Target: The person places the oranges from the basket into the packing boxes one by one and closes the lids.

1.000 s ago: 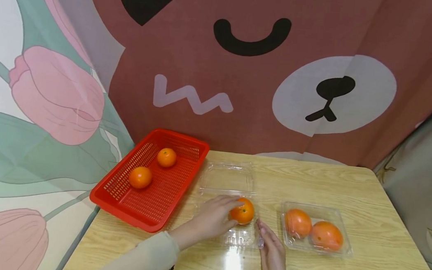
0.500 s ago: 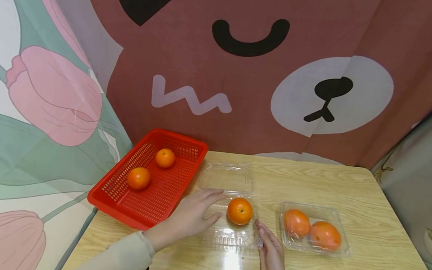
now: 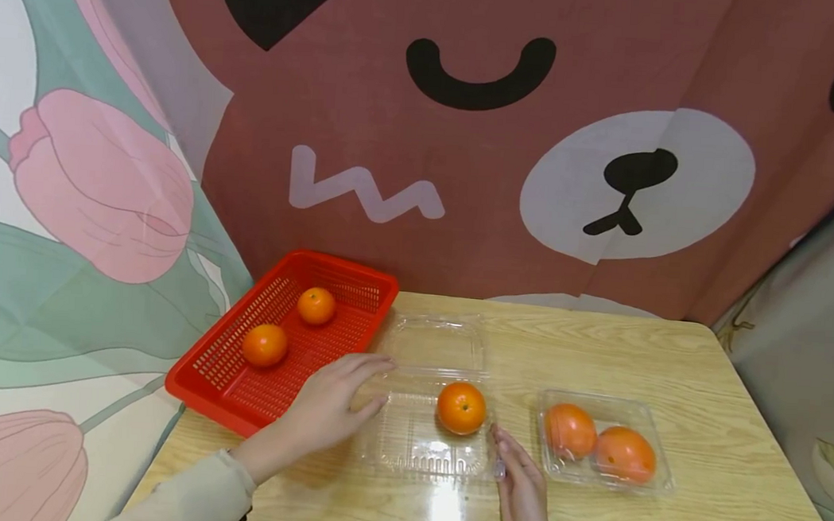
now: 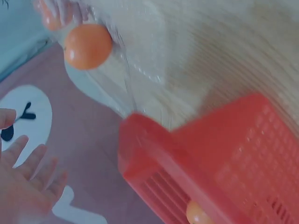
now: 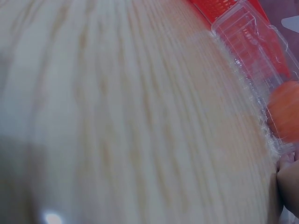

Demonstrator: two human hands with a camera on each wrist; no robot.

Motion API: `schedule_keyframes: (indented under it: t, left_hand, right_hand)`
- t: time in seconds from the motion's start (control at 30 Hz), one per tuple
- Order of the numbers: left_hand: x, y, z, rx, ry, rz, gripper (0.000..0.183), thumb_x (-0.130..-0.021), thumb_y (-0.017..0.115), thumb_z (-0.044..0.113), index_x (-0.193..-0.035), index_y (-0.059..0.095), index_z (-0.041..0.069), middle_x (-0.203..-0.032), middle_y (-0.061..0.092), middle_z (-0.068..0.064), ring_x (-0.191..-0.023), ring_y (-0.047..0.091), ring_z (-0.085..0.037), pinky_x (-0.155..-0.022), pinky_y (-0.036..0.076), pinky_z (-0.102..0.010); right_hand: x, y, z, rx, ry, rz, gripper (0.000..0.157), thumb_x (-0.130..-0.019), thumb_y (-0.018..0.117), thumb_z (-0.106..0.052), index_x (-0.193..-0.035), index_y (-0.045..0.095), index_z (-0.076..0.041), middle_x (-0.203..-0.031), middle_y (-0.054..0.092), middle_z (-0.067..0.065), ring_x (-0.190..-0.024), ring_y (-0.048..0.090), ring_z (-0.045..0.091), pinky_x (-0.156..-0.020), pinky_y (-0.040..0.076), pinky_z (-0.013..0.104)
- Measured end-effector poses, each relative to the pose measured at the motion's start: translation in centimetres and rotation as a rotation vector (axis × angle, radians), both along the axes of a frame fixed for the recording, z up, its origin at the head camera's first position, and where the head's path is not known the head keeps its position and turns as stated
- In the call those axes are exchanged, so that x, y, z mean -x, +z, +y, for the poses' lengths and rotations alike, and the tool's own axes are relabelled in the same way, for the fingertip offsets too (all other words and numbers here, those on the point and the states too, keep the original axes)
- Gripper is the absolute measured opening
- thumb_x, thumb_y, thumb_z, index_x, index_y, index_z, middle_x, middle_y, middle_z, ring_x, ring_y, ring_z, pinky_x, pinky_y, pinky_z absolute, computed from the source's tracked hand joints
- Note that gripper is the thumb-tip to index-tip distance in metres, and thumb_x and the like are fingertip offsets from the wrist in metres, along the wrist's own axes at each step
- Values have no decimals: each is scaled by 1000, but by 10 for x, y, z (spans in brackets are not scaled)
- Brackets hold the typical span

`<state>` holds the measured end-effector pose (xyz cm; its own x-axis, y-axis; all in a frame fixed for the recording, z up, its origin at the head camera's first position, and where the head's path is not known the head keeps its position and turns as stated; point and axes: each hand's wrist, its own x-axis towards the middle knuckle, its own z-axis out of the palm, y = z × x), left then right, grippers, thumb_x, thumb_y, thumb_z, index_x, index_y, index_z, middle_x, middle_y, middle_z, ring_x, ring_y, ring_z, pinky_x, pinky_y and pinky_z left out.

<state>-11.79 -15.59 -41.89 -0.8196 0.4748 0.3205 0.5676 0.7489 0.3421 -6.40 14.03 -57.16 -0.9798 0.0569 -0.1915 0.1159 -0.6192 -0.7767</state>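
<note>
My left hand (image 3: 330,399) reaches over the right side of the red basket (image 3: 378,306), fingers spread and holding nothing. The left wrist view shows this hand (image 4: 28,182) with parted fingers near the basket's end. A clear plastic clamshell box (image 3: 406,443) lies with its lid (image 3: 437,341) folded back on the table. One orange (image 3: 461,408) sits in the right half of its base. My right hand (image 3: 523,486) pinches the box's right edge; the right wrist view catches only part of that hand (image 5: 289,177), close beside the orange (image 5: 285,112).
Two more oranges, one nearer (image 3: 264,345) and one farther (image 3: 316,306), lie in the basket. To the right, a closed clear box (image 3: 654,422) holds two orange fruits (image 3: 625,454). A printed curtain (image 3: 465,176) hangs behind the wooden table (image 3: 721,438).
My left hand has let go of the orange in the box and moved left to the basket. The orange stays in the base. My right hand keeps its place at the box's edge.
</note>
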Motion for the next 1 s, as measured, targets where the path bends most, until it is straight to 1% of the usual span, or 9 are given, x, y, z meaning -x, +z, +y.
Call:
schedule_keyframes:
  t: [0.17, 0.23, 0.37, 0.5, 0.6, 0.77, 0.83, 1.0]
  left_hand:
    - [6, 6, -14, -21, 69, 9, 48, -88, 75, 26, -134, 62, 17, -137, 58, 1, -126, 53, -19, -100, 47, -45]
    - [10, 7, -20, -25, 94, 15, 47, -89, 74, 28, -134, 62, 18, -137, 58, 0, -125, 54, -20, -99, 47, -46]
    - [18, 4, -33, -17, 134, 22, 47, -90, 73, 29, -134, 61, 20, -138, 56, -1, -124, 54, -23, -97, 48, -48]
    - [27, 1, -46, -5, 171, 15, 47, -90, 73, 28, -134, 61, 19, -138, 56, -3, -124, 54, -26, -97, 48, -51]
    - [33, 1, -54, -22, 197, -32, 48, -91, 72, 28, -136, 59, 17, -139, 55, -5, -125, 52, -29, -99, 46, -52]
    - [43, 5, -63, -81, 242, -156, 49, -95, 68, 30, -140, 55, 17, -143, 52, -8, -131, 47, -33, -102, 42, -56]
    - [48, 5, -66, -104, 256, -182, 49, -96, 66, 29, -141, 54, 16, -144, 51, -9, -132, 46, -34, -102, 42, -56]
    - [63, 5, -78, -122, 299, -200, 48, -97, 64, 27, -141, 54, 12, -145, 50, -14, -133, 45, -36, -102, 42, -57]
  right_hand:
    - [0, 0, 0, -11, -2, -11, 23, -104, 52, -13, -120, 69, -12, -126, 65, -7, -118, 57, 3, -104, 38, 20]
    - [0, 0, 0, -10, -3, -9, 23, -104, 52, -13, -120, 69, -12, -126, 65, -6, -119, 57, 3, -104, 38, 20]
    - [0, 0, 0, -2, -7, 0, 22, -103, 52, -12, -117, 70, -13, -125, 66, -6, -118, 58, 3, -104, 38, 21]
    - [0, 0, 0, 0, -7, 3, 22, -103, 52, -12, -116, 70, -15, -123, 67, -7, -118, 58, 4, -104, 38, 21]
    - [0, 0, -1, -1, -9, 4, 22, -103, 52, -11, -115, 71, -15, -122, 67, -7, -117, 59, 4, -104, 39, 21]
    - [1, 0, -1, 5, -18, 6, 23, -103, 52, -10, -113, 72, -16, -120, 68, -7, -116, 60, 5, -104, 39, 22]
    - [1, 0, -1, 7, -17, 4, 23, -103, 53, -10, -113, 72, -16, -120, 68, -7, -116, 60, 4, -104, 39, 22]
    - [1, 1, -1, 4, -16, -3, 22, -103, 53, -10, -113, 72, -17, -120, 68, -7, -116, 60, 4, -103, 39, 21]
